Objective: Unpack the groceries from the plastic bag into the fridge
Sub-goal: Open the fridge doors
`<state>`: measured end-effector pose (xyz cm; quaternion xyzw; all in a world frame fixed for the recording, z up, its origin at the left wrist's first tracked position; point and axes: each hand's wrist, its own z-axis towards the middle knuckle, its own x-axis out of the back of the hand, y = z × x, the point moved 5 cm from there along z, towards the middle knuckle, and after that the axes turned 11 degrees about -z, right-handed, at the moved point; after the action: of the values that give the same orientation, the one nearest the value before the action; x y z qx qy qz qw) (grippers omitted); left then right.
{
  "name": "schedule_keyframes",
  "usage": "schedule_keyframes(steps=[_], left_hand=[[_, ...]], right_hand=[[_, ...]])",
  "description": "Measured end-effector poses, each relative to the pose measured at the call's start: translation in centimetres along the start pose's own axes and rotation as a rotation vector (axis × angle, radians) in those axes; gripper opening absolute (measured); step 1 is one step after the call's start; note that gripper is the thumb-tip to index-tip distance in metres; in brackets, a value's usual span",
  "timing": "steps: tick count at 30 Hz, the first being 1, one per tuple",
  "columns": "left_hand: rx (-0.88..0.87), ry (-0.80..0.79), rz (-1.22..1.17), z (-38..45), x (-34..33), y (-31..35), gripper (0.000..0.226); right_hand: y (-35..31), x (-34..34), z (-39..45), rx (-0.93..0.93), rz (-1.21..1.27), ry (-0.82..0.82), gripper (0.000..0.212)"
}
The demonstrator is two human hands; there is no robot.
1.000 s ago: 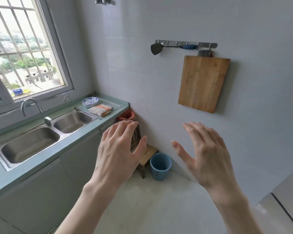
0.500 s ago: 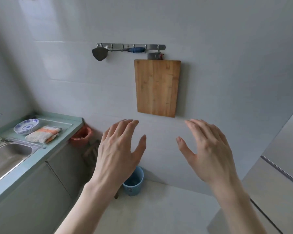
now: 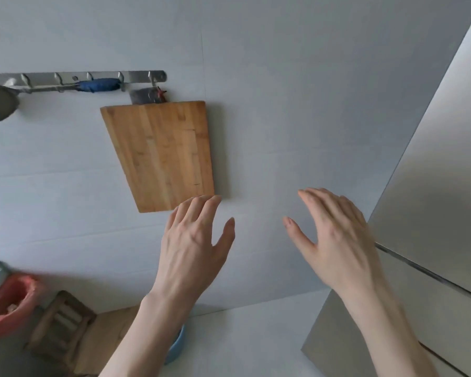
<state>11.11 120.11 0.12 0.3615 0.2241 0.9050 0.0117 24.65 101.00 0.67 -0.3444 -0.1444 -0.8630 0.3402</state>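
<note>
While both hands, left hand [image 3: 193, 240] and right hand [image 3: 335, 235], spread empty, smooth steel fridge [image 3: 433, 186] gleams nearby.

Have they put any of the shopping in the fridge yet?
Nothing looks done. The fridge at the right is shut, and no grocery bag is in view. The left hand and right hand are both raised, open and empty. All the unpacking looks left to do.

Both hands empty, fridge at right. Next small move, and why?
Probably reach the right hand to the edge of the closed fridge and pull its door open. Both it and the left hand are open and hold nothing, the fridge doors are shut, and no grocery bag is clearly in view.
</note>
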Motion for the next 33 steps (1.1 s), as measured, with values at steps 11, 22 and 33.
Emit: schedule_keyframes(steps=[11, 22, 33], left_hand=[[-0.258, -0.102, -0.225, 10.2, -7.5, -1.8, 0.039], [-0.475, -0.207, -0.483, 14.0, -17.7, 6.6, 0.038], [-0.567, -0.249, -0.568, 15.8, -26.0, 18.0, 0.039]], right_hand=[[3.0, -2.2, 2.7, -0.253, -0.236, -0.013, 0.054], [11.1, 0.2, -0.2, -0.496, -0.46, -0.104, 0.059], [21.3, 2.5, -3.2, -0.649, -0.564, -0.069, 0.064]])
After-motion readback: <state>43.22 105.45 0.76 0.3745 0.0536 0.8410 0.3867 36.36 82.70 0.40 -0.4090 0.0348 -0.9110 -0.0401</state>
